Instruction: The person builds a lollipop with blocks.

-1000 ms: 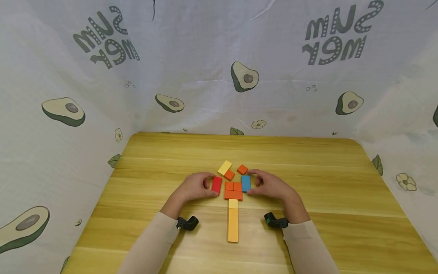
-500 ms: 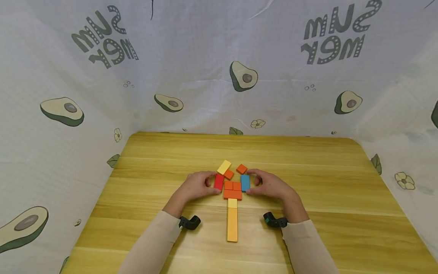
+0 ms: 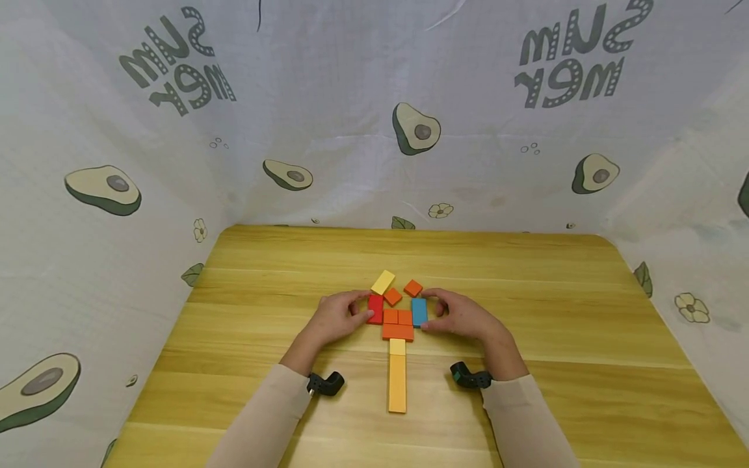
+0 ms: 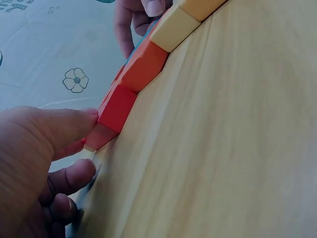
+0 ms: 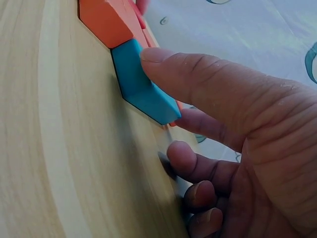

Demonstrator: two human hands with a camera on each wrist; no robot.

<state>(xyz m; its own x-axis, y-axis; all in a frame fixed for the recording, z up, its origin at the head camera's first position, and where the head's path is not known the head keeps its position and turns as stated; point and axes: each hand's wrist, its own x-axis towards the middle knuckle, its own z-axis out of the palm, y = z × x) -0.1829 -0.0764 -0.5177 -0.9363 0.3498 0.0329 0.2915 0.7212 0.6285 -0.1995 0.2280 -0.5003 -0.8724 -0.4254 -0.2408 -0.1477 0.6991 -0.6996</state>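
In the head view my left hand (image 3: 336, 316) holds a red block (image 3: 376, 302) by its near and far ends, thumb and index finger curled about it. The block lies flat against the left side of two small orange blocks (image 3: 391, 317). My right hand (image 3: 465, 315) holds a blue block (image 3: 419, 312) the same way, on the right side of that pair. The left wrist view shows the thumb on a corner of the red block (image 4: 118, 106). The right thumb presses the near end of the blue block (image 5: 133, 67) in the right wrist view.
Below the pair lies a wider orange block (image 3: 398, 333), then a short pale yellow block (image 3: 397, 347) and a long yellow block (image 3: 397, 383). Beyond them are a yellow block (image 3: 383, 283) and two tilted orange squares (image 3: 413, 288). A printed cloth surrounds the wooden table (image 3: 526, 279).
My left hand has moved the red block to the right and straightened it beside the orange pair. The nearby orange square and yellow block have shifted slightly. My right hand has stayed in place.
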